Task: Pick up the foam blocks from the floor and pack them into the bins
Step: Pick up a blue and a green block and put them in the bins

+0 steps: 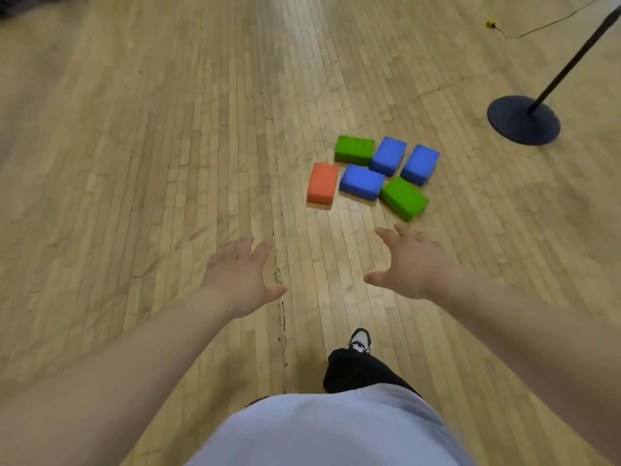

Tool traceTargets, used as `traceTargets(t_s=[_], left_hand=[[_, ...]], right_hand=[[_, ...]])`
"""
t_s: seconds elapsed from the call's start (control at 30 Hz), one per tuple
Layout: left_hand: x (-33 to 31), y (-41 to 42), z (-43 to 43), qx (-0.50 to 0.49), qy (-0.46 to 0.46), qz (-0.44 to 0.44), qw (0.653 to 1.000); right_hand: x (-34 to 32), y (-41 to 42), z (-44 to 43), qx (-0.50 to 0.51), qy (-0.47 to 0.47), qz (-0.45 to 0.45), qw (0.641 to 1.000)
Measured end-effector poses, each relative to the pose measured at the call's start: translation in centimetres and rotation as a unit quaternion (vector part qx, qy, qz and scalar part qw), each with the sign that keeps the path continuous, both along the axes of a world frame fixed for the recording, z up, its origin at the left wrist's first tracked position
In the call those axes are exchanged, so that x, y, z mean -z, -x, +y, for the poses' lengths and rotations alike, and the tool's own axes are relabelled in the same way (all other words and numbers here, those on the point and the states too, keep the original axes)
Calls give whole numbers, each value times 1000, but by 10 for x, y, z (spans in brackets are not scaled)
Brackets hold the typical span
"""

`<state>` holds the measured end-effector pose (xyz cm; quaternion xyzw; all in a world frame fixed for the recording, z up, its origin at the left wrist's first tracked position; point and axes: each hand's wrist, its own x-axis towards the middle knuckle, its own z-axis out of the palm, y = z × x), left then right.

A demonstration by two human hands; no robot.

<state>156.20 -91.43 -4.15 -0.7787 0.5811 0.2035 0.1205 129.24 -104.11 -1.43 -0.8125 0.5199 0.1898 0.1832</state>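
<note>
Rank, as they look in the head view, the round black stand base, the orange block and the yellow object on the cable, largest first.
1. round black stand base
2. orange block
3. yellow object; it lies farthest off, so its true size is unsure.

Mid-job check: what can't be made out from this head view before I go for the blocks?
Head view only.
- Bins: none in frame; where they stand cannot be told.
- Stand: its pole's top is cut off by the right edge.
- Yellow thing, top right: too small to identify.
- Dark shape, top left corner: cut off by the edge and blurred.
</note>
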Motion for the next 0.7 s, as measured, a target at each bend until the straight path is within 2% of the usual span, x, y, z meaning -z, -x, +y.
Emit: traceTargets(t_s=[0.33, 0.57, 0.7], left_hand=[[-12, 14, -195, -32, 7, 8, 999], [20, -11, -324, -19, -22, 25, 999], [55, -42, -433, 10, -47, 39, 998]], right_hand=[[-14, 0, -213, -35, 1, 7, 999], [26, -20, -332, -21, -30, 31, 999], [63, -44, -425, -7, -47, 39, 998]])
